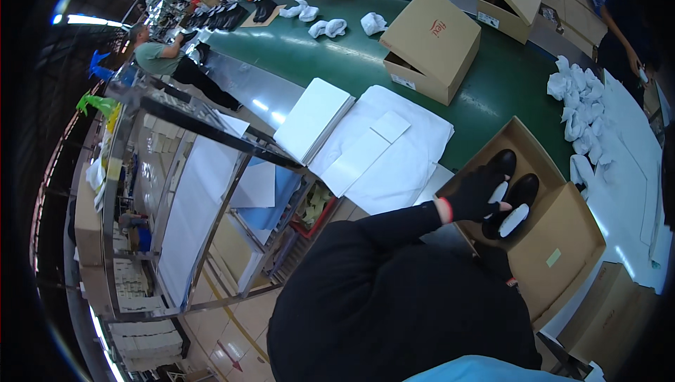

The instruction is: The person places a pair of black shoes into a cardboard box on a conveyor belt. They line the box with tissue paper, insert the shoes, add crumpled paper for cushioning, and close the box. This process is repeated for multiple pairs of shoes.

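In an open brown cardboard shoe box (519, 131) lies a pair of black shoes with white inserts in their openings; the right-hand shoe (524, 188) shows most. My left hand (479, 194), in a black glove with bare fingertips and a red band at the wrist, is closed over the left-hand shoe (503, 162). Its thumb lies between the two shoes. My right hand (496, 259), also dark-gloved, is at the near side of the box, partly behind my sleeve; its fingers are hidden.
Left of the box lie white paper sheets (415, 164) and a white stack (314, 120). A closed shoe box (443, 44) sits on the green conveyor belt (281, 48). Crumpled white paper (580, 107) lies at right. A metal rack (211, 206) stands left; a person (165, 58) stands beyond.
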Demonstrator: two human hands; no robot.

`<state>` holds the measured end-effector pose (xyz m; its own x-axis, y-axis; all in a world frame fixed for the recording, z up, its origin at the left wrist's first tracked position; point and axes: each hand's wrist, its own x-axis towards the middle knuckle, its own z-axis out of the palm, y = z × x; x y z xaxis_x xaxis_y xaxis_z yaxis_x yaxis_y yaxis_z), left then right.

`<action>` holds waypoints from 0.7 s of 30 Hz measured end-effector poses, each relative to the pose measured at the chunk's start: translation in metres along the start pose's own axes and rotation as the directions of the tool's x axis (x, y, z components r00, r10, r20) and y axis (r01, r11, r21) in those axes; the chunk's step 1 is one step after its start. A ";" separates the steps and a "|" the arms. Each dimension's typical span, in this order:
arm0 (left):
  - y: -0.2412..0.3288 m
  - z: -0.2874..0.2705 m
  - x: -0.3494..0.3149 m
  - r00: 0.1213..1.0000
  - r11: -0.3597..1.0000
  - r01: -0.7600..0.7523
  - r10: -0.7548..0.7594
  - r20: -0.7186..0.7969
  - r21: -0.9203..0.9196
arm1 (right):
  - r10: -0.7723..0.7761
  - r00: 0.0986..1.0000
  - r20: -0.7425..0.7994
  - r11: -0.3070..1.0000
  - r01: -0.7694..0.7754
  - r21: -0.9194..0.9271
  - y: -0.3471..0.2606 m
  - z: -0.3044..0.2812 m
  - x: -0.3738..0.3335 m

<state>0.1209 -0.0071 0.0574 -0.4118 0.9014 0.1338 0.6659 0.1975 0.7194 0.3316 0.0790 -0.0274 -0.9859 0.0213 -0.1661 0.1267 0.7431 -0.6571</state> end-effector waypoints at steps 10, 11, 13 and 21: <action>0.044 0.061 0.008 0.973 0.997 0.074 -0.065 -0.222 0.032 | -0.162 0.978 -0.131 0.960 0.126 -0.249 0.019 0.032 0.004; 0.040 0.061 0.008 0.955 0.992 0.120 -0.129 -0.268 -0.049 | -0.142 0.985 -0.100 0.963 0.115 -0.244 0.012 0.031 0.007; 0.045 0.060 0.009 0.946 0.973 0.227 -0.230 -0.227 -0.043 | -0.054 0.996 -0.064 0.970 0.037 -0.240 0.006 0.024 0.003; -0.006 -0.020 -0.026 0.979 0.631 0.002 -0.160 -0.127 -0.776 | 0.016 1.000 -0.011 0.972 -0.018 -0.232 -0.013 0.014 -0.004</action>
<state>0.1149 -0.0395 0.0634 -0.5886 0.8019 0.1025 -0.0631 -0.1720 0.9831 0.3352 0.0602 -0.0288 -0.9849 0.0402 -0.1686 0.1154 0.8776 -0.4652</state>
